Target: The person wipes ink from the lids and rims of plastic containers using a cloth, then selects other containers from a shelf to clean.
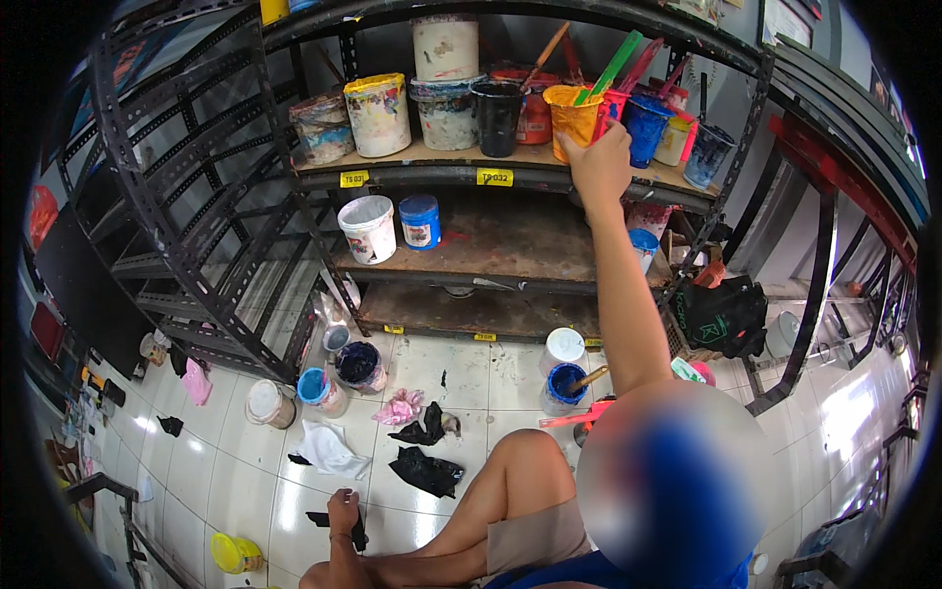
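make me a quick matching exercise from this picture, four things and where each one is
Things
1. right hand
2. small blue tub
3. yellow tub
4. wooden handle

Places
a. sticking out of a blue-rimmed container on the floor
b. beside a white tub on a shelf
c. on the floor tiles, lower left of the view
d. raised to the orange-yellow cup on a shelf

Pairs: 1-d, 2-b, 3-c, 4-a

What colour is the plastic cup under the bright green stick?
The plastic cup is orange-yellow, best seen in head view.
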Demonstrator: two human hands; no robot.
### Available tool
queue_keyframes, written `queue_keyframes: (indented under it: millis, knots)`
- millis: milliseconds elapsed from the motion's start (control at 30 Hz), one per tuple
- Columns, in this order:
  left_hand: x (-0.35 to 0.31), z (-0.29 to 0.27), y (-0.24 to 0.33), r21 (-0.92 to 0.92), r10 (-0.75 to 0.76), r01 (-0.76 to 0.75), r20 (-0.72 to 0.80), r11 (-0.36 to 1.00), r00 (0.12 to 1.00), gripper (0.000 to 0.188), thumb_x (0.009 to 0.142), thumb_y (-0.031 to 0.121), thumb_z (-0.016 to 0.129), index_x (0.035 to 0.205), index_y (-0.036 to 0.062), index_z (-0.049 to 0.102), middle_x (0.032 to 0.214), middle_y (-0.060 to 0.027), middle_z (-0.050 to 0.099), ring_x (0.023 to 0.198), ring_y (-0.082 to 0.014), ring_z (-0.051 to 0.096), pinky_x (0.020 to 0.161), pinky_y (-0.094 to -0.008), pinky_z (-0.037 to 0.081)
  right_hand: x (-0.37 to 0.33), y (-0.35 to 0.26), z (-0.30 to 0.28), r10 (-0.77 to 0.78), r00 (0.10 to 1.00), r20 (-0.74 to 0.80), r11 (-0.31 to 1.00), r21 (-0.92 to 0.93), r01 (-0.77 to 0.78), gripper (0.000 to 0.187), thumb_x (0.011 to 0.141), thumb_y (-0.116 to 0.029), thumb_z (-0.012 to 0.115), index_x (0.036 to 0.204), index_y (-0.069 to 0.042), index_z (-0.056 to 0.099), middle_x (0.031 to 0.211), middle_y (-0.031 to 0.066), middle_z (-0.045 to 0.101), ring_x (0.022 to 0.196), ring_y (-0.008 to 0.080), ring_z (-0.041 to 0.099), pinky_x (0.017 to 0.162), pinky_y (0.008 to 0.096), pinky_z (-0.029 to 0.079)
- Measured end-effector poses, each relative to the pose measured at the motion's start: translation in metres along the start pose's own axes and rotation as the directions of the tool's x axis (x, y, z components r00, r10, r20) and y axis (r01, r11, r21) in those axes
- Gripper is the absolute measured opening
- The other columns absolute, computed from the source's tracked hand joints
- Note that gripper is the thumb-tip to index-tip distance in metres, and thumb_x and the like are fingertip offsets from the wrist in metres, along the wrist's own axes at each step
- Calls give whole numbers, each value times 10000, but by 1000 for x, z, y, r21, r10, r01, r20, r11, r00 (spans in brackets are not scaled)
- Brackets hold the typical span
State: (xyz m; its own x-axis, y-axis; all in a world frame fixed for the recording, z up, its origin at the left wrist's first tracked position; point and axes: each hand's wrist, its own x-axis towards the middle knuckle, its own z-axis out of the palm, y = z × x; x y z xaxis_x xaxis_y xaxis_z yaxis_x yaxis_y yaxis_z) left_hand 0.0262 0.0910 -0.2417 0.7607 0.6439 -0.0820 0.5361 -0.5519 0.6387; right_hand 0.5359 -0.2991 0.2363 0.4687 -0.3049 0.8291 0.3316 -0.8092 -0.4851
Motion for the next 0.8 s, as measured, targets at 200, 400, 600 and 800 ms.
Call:
queue_keyframes:
  millis: [200, 400, 600, 800]
  knots:
    - [-2, -7, -6, 30, 2, -1, -38, 1000, 999, 331, 829, 242, 656, 998, -42, 688, 894, -222, 704, 834, -355, 693, 771, -405, 543, -36, -55, 35, -187, 978, 89, 909, 393, 138, 733, 712, -345, 820, 1211, 58, 465, 1125, 230, 586, 1028, 403, 572, 889, 461, 459]
    - [-2, -7, -2, -17, -27, 27, -28, 999, 999, 321, 834, 228, 656, 997, -48, 686, 898, -225, 704, 838, -356, 693, 776, -400, 541, 1, -80, 64, 6, 918, 397, 969, 224, -104, 851, 697, -467, 791, 1258, 60, 429, 1090, 285, 636, 1051, 421, 615, 905, 470, 489]
    - [-3, -12, 15, -43, -21, 20, -14, 999, 1000, 332, 834, 227, 655, 1010, -53, 682, 907, -229, 704, 849, -355, 694, 783, -401, 541, -13, -75, 70, -25, 962, 272, 883, 458, -106, 777, 721, -446, 767, 1235, 50, 462, 1051, 275, 655, 999, 430, 635, 878, 475, 493]
    - [4, -4, 6, -60, -24, 23, -17, 998, 1000, 332, 839, 228, 652, 1019, -50, 682, 918, -235, 702, 856, -362, 691, 787, -409, 538, -44, -126, 65, -127, 962, 243, 829, 558, -32, 720, 701, -407, 799, 1211, 8, 506, 1074, 215, 669, 999, 370, 653, 871, 436, 501]
